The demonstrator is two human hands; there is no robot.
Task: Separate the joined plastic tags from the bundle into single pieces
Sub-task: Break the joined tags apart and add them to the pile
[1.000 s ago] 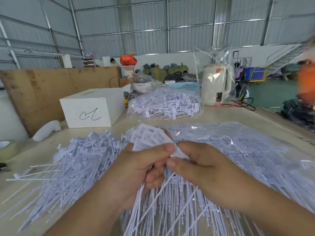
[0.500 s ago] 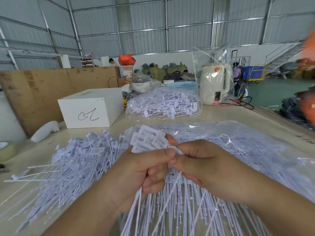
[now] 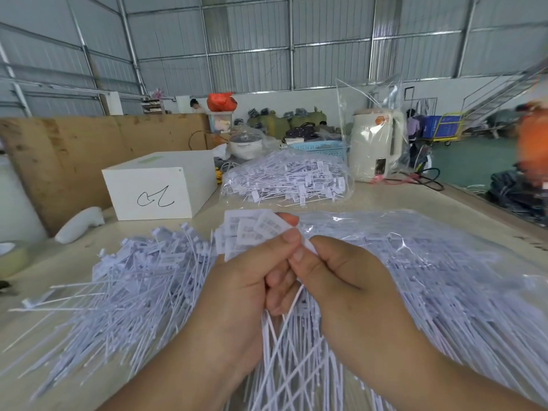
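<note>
The left hand (image 3: 237,292) grips a bundle of joined tags (image 3: 252,232) above the table (image 3: 385,197), label ends fanned up and away, thin tails hanging down towards the person. The right hand (image 3: 350,280) pinches the rightmost tag (image 3: 307,246) at its head, touching the left thumb. That tag's long axis runs away from the person, so peeling sideways to the right looks likely.
</note>
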